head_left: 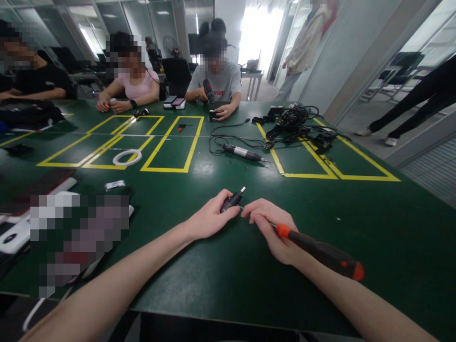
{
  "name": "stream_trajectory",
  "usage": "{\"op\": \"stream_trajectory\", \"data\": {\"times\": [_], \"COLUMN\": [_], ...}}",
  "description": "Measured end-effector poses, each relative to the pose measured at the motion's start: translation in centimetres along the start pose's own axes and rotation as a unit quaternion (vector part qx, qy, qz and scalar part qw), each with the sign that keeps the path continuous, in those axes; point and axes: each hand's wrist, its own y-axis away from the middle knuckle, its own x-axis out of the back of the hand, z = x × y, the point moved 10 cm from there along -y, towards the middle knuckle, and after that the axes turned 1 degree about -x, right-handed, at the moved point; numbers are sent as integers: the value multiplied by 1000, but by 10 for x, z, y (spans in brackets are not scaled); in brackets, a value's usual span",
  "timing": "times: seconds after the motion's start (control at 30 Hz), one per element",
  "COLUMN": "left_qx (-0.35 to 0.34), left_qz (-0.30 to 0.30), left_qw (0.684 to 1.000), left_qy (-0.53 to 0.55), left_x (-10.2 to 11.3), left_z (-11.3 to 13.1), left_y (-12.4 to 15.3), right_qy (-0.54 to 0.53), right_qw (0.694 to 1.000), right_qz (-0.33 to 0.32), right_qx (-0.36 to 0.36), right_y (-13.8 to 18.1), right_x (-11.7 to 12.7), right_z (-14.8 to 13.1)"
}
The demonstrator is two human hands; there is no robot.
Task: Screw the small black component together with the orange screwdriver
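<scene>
Near the middle of the green table, my left hand (208,218) is closed around a small black part (229,204) with a flat silver metal end pointing up and away. My right hand (276,232) pinches the thin shaft of a screwdriver (318,249), whose black and orange handle lies back over my right wrist. Its shaft runs between my right fingers towards the black part. Whether the tip touches the part is hidden by my fingers.
Beyond my hands lies a grey and black electric screwdriver (242,152) with its cord. A heap of black cables (294,121) sits at the back right. A white tape ring (127,157) is at the left. Across the table a person (215,78) holds a power drill (208,90).
</scene>
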Motion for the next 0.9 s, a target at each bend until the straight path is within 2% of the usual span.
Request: {"op": "stream_trajectory", "data": {"times": [0.33,0.63,0.9], "left_qx": [-47,-54,-49], "left_qz": [1,2,1], "left_qw": [998,997,998], "left_qy": [-39,-52,-45], "left_x": [-4,-7,-9], "left_z": [5,8,8], "left_y": [3,4,4], "right_qy": [-3,8,33], "right_qw": [1000,1000,998], "right_qz": [18,12,-2], "right_qx": [10,21,59], "right_y": [2,5,6], "right_x": [3,2,-4], "right_z": [-3,-7,-8]}}
